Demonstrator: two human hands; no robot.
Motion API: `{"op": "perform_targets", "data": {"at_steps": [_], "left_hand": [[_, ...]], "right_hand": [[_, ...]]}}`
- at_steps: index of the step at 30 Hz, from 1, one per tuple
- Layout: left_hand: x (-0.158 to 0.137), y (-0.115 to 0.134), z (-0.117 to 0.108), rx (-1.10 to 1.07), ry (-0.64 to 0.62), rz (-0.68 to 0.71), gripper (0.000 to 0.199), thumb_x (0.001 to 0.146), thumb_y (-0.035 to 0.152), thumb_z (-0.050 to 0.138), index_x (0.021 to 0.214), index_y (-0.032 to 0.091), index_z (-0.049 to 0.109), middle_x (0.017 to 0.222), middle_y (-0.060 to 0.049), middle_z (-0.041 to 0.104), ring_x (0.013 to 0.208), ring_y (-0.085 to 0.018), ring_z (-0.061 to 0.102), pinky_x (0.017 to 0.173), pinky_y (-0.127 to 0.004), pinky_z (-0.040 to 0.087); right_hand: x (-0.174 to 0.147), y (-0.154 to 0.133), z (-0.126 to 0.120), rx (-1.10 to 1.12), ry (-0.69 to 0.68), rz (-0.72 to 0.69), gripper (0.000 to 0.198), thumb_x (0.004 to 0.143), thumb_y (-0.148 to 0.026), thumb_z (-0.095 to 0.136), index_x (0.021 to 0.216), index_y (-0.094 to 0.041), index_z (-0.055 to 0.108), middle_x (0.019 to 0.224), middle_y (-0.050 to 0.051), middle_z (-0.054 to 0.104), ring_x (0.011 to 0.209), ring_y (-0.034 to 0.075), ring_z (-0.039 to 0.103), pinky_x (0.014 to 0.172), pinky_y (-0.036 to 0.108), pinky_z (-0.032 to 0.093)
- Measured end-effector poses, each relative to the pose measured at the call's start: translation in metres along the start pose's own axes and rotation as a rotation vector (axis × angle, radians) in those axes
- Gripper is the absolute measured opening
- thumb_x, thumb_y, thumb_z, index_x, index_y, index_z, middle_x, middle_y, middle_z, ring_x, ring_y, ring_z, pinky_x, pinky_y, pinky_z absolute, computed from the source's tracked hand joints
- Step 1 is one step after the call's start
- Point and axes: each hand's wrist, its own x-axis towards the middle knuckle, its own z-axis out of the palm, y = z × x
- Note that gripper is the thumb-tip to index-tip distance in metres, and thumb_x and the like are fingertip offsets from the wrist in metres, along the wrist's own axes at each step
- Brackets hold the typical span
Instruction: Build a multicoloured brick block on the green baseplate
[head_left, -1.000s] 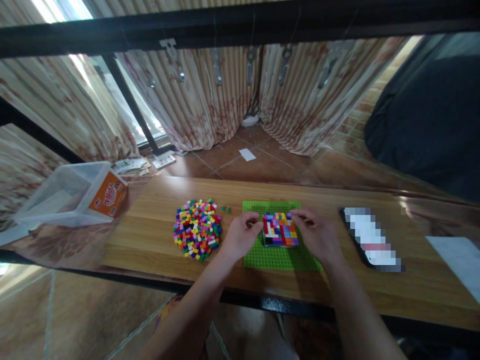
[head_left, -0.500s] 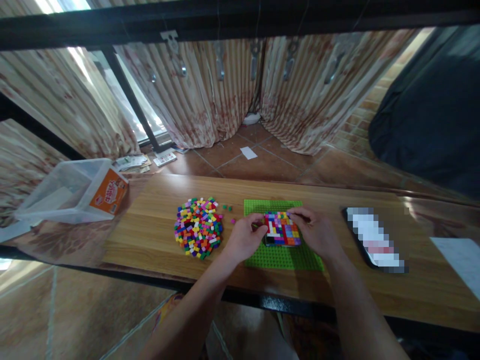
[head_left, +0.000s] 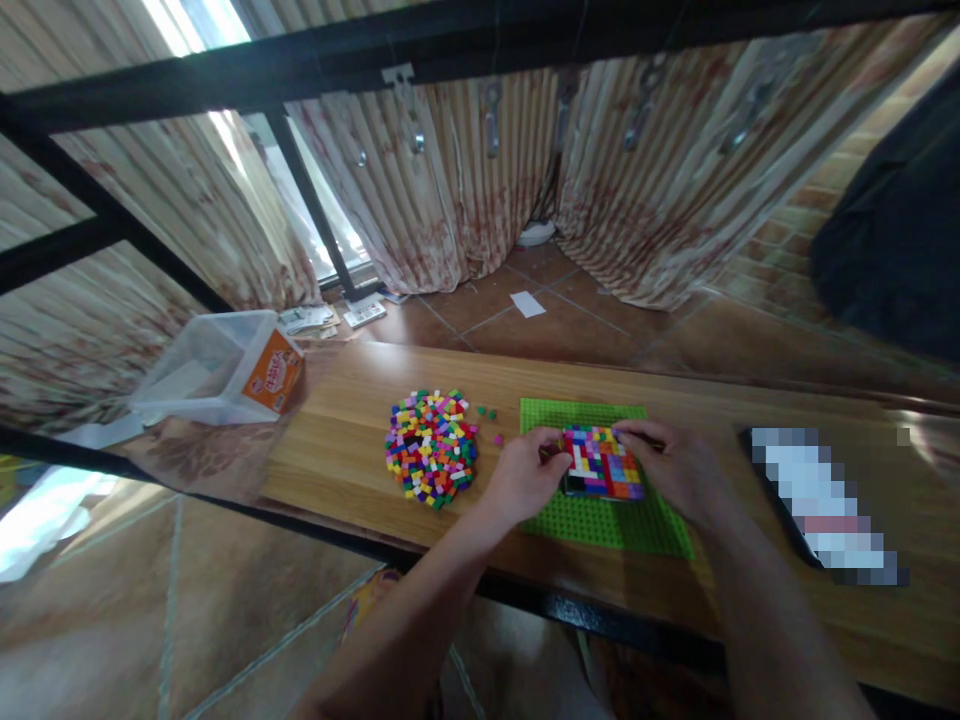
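A green studded baseplate [head_left: 600, 520] lies on the wooden table [head_left: 345, 440]. On it stands a square block of many-coloured small bricks [head_left: 601, 463]. My left hand [head_left: 525, 478] grips the block's left edge with its fingertips. My right hand [head_left: 679, 470] holds the block's right and far edge, fingers curled over the top corner. A round heap of loose coloured bricks [head_left: 431, 460] lies to the left of the baseplate, a little beyond my left hand.
A few stray bricks [head_left: 487, 412] lie between heap and baseplate. A dark flat object with a blurred face [head_left: 825, 510] lies at the right. A clear plastic tub with an orange label [head_left: 225, 368] sits at the table's left end. Curtains and tiled floor lie beyond.
The view has swung left and tilted, so everything sits further right in the frame. Both hands keep their hold on the brick block; the left hand's fingers have closed in slightly.
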Motion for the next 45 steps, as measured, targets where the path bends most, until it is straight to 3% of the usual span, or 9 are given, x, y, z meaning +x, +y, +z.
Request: {"op": "perform_targets", "data": {"at_steps": [4, 10, 18, 29, 32, 35, 37, 40, 45], "left_hand": [[-0.002, 0.003, -0.005, 0.063, 0.009, -0.003, 0.031, 0.086, 0.020, 0.059, 0.115, 0.015, 0.070, 0.095, -0.007, 0.076, 0.076, -0.018, 0.067, 0.072, -0.029, 0.054], [0.005, -0.003, -0.044, 0.245, 0.227, 0.055, 0.024, 0.086, 0.017, 0.057, 0.105, 0.019, 0.073, 0.091, -0.005, 0.075, 0.081, -0.019, 0.067, 0.078, -0.030, 0.053], [0.007, -0.011, -0.109, 0.740, 0.428, -0.165, 0.024, 0.087, 0.013, 0.052, 0.096, 0.018, 0.074, 0.103, -0.013, 0.072, 0.095, -0.026, 0.067, 0.086, -0.035, 0.050], [0.014, -0.017, -0.102, 0.882, 0.358, -0.177, 0.028, 0.090, 0.011, 0.045, 0.089, 0.014, 0.073, 0.096, -0.016, 0.073, 0.095, -0.027, 0.067, 0.083, -0.035, 0.049], [0.014, -0.016, -0.106, 0.750, 0.429, -0.161, 0.027, 0.087, 0.009, 0.048, 0.083, 0.015, 0.073, 0.093, -0.014, 0.074, 0.092, -0.025, 0.068, 0.083, -0.035, 0.049], [0.015, -0.013, -0.104, 0.300, 0.441, -0.088, 0.015, 0.082, 0.013, 0.058, 0.079, 0.017, 0.073, 0.081, -0.007, 0.073, 0.080, -0.020, 0.067, 0.076, -0.031, 0.050], [0.015, -0.010, -0.094, -0.145, 0.363, -0.074, 0.007, 0.079, 0.019, 0.067, 0.082, 0.016, 0.072, 0.074, -0.003, 0.071, 0.070, -0.016, 0.065, 0.066, -0.026, 0.050], [0.013, -0.003, -0.070, -0.662, 0.181, -0.100, 0.025, 0.069, 0.030, 0.080, 0.088, 0.015, 0.072, 0.073, -0.001, 0.071, 0.065, -0.012, 0.064, 0.060, -0.023, 0.048], [0.006, 0.012, -0.031, -0.880, 0.012, -0.172, 0.040, 0.058, 0.028, 0.090, 0.092, 0.015, 0.073, 0.080, -0.002, 0.071, 0.070, -0.011, 0.067, 0.066, -0.023, 0.050]], "right_hand": [[0.000, 0.009, 0.002, 0.018, 0.014, 0.024, 0.031, 0.079, -0.046, 0.059, 0.087, -0.025, 0.080, 0.085, 0.005, 0.078, 0.076, 0.024, 0.072, 0.073, 0.037, 0.055], [-0.002, 0.023, 0.003, -0.009, 0.049, -0.009, 0.032, 0.078, -0.053, 0.061, 0.090, -0.030, 0.080, 0.088, 0.003, 0.079, 0.078, 0.028, 0.073, 0.068, 0.040, 0.056], [-0.002, 0.031, 0.006, -0.061, 0.045, -0.051, 0.036, 0.083, -0.057, 0.057, 0.094, -0.032, 0.079, 0.089, 0.005, 0.079, 0.077, 0.030, 0.073, 0.066, 0.043, 0.057], [-0.003, 0.031, 0.007, -0.088, 0.055, -0.076, 0.038, 0.082, -0.058, 0.058, 0.094, -0.030, 0.079, 0.085, 0.006, 0.079, 0.073, 0.029, 0.073, 0.062, 0.041, 0.056], [-0.004, 0.026, 0.005, -0.061, 0.043, -0.022, 0.038, 0.082, -0.056, 0.059, 0.097, -0.029, 0.079, 0.090, 0.006, 0.079, 0.079, 0.030, 0.074, 0.068, 0.042, 0.057], [-0.007, 0.015, 0.001, -0.006, 0.118, 0.026, 0.035, 0.081, -0.051, 0.060, 0.098, -0.026, 0.078, 0.097, 0.007, 0.078, 0.085, 0.029, 0.073, 0.075, 0.043, 0.057], [-0.011, 0.002, 0.000, 0.065, 0.218, 0.019, 0.031, 0.084, -0.048, 0.060, 0.097, -0.025, 0.077, 0.097, 0.007, 0.078, 0.087, 0.027, 0.072, 0.078, 0.040, 0.057], [-0.018, -0.020, 0.003, 0.204, 0.303, -0.085, 0.025, 0.087, -0.043, 0.061, 0.093, -0.024, 0.076, 0.098, 0.006, 0.076, 0.091, 0.024, 0.071, 0.084, 0.039, 0.055], [-0.028, -0.048, 0.016, 0.301, 0.084, -0.242, 0.020, 0.088, -0.040, 0.065, 0.097, -0.027, 0.076, 0.104, 0.005, 0.073, 0.097, 0.021, 0.068, 0.088, 0.037, 0.054]]}}
